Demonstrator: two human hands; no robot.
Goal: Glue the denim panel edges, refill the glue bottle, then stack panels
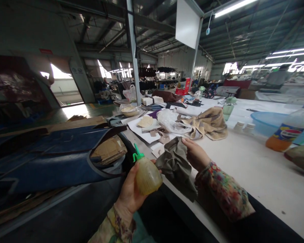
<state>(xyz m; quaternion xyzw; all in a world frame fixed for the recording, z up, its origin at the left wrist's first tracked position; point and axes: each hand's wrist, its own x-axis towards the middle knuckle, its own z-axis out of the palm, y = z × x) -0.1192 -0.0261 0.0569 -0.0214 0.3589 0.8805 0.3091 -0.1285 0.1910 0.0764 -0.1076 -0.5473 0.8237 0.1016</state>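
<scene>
My left hand [131, 190] is wrapped round a squeeze bottle [149, 177] of cloudy yellowish liquid with a green nozzle cap, tilted a little and held above the table's near edge. Pinched at its top by my right hand [196, 153] is a crumpled grey-olive cloth [177, 165], which hangs down beside the bottle. The fingertips of my left hand come close to the cloth; whether they touch it I cannot tell. Both sleeves have a floral print.
Dark blue leather-like pieces [55, 158] lie at left, by folded cardboard [110, 150]. On the white table [245, 172] are a tan patterned cloth [210, 123], a clear plastic bag [169, 121], small white bottles [248, 129], a blue basin [267, 118] and a drink bottle [290, 131].
</scene>
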